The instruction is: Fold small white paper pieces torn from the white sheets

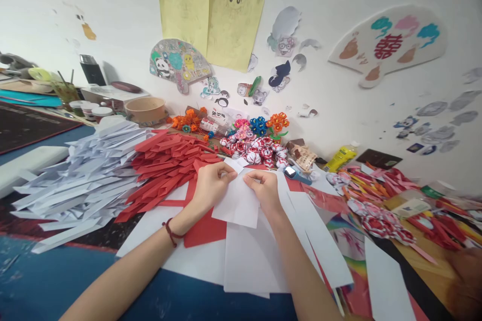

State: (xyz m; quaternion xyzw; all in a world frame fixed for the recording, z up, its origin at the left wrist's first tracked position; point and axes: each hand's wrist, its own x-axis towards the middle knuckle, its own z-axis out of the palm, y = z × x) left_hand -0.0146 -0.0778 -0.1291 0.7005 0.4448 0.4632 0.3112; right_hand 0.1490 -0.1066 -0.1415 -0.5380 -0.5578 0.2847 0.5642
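Observation:
My left hand [211, 184] and my right hand [266, 189] both pinch the top edge of a small white sheet of paper [237, 205], fingertips close together at its upper fold. The sheet lies on a stack of white paper [248, 261] with a red sheet [205, 230] under its left side. A red string bracelet [170, 233] circles my left wrist.
A heap of folded white paper strips [83, 180] and one of red strips [165, 165] lie to the left. Red-and-white paper flowers [256, 150] sit behind my hands, more paper scraps [380, 210] to the right. A brown bowl [145, 109] and jars stand at the back left by the wall.

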